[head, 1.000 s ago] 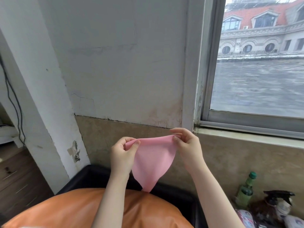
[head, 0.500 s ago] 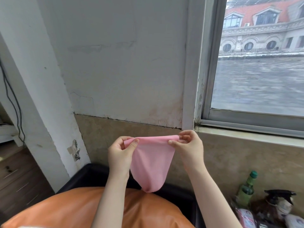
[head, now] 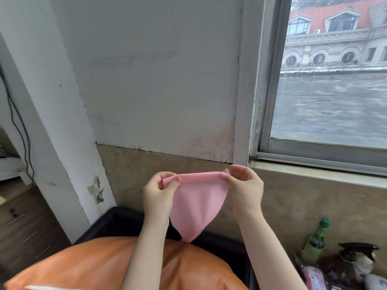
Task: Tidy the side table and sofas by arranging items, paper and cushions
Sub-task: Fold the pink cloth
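A pink sheet of paper (head: 198, 204) hangs folded in front of me, its top edge stretched level and its lower tip pointing down. My left hand (head: 158, 196) pinches the left top corner between thumb and fingers. My right hand (head: 246, 188) pinches the right top corner. Below the paper lies an orange cushion (head: 100, 266) on a black sofa (head: 125, 219), whose back edge shows behind the cushion.
A green glass bottle (head: 315, 241), a dark spray bottle (head: 359, 259) and a pink packet (head: 314, 277) crowd the lower right. A window (head: 330, 97) with a stone sill fills the right. A wooden drawer unit (head: 23, 225) stands at the left beside a white pillar.
Both hands have kept their pinch on the pink paper and shifted slightly upward; the right-hand fingers have regripped the corner. The paper's hanging tip has stayed above the cushion.
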The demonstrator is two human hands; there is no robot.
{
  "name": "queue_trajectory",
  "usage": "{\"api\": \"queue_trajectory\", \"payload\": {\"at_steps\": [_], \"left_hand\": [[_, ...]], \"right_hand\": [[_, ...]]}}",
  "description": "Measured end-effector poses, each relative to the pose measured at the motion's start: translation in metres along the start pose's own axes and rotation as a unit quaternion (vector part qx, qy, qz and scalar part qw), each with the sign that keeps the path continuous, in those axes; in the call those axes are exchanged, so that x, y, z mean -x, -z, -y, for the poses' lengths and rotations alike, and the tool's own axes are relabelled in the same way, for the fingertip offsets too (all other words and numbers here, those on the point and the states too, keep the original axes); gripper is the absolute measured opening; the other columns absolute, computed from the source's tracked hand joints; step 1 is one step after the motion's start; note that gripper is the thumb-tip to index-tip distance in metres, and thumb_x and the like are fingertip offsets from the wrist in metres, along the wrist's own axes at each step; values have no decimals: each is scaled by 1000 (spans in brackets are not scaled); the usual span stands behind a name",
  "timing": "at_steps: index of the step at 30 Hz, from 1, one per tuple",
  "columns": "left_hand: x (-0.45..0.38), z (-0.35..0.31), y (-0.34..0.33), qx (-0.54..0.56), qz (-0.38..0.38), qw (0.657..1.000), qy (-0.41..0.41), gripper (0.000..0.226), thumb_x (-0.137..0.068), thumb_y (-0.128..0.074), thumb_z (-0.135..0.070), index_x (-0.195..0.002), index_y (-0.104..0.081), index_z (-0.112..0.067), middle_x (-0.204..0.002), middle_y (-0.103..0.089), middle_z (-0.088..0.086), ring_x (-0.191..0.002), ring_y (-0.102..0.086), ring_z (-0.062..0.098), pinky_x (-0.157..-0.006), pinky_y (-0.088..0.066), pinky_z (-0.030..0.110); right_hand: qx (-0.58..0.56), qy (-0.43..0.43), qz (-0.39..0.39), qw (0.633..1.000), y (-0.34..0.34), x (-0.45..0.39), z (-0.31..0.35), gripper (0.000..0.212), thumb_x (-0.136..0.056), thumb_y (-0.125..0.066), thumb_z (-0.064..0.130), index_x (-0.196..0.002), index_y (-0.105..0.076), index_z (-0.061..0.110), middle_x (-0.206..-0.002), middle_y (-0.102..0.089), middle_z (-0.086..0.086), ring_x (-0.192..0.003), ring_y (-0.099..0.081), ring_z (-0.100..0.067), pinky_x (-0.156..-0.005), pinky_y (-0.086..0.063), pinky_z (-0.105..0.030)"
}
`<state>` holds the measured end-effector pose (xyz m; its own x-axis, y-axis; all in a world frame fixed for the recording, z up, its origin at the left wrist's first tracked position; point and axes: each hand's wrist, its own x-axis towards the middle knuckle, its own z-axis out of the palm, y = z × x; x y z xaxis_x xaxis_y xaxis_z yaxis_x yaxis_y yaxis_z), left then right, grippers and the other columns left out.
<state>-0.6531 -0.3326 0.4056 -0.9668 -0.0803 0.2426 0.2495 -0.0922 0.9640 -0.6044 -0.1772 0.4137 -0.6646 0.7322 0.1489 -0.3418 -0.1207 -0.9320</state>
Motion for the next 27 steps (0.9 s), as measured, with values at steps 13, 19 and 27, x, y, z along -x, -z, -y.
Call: {"api": "queue_trajectory", "payload": {"at_steps": [13,19,27], "left_hand": [[4,-4,-1,-29,43,999,-6,22,-81,-70,-2,-83,-66,-24,-86,-67,-6,-82,-61,7,-70,-44,20],[0,-5,2,-34,12,999,-19,22,-78,-72,0,-77,-66,-22,-81,-67,-2,-77,-60,11,-68,-45,22],[-4,-5,6,-37,-9,999,-16,23,-76,-74,-1,-73,-66,-23,-77,-66,-3,-74,-59,11,-67,-44,24]], "right_hand": [[-54,-78,-15,995,-6,1,-3,24,-69,-75,-8,-77,-64,12,-76,-64,-4,-71,-59,-14,-71,-48,-22],[-27,-53,2,998,-4,2,-4,25,-66,-77,-9,-70,-62,11,-70,-63,-4,-65,-56,-13,-65,-45,-21],[48,52,37,997,-2,4,-2,28,-65,-78,-6,-60,-59,15,-56,-59,7,-54,-51,-3,-57,-41,-15]]}}
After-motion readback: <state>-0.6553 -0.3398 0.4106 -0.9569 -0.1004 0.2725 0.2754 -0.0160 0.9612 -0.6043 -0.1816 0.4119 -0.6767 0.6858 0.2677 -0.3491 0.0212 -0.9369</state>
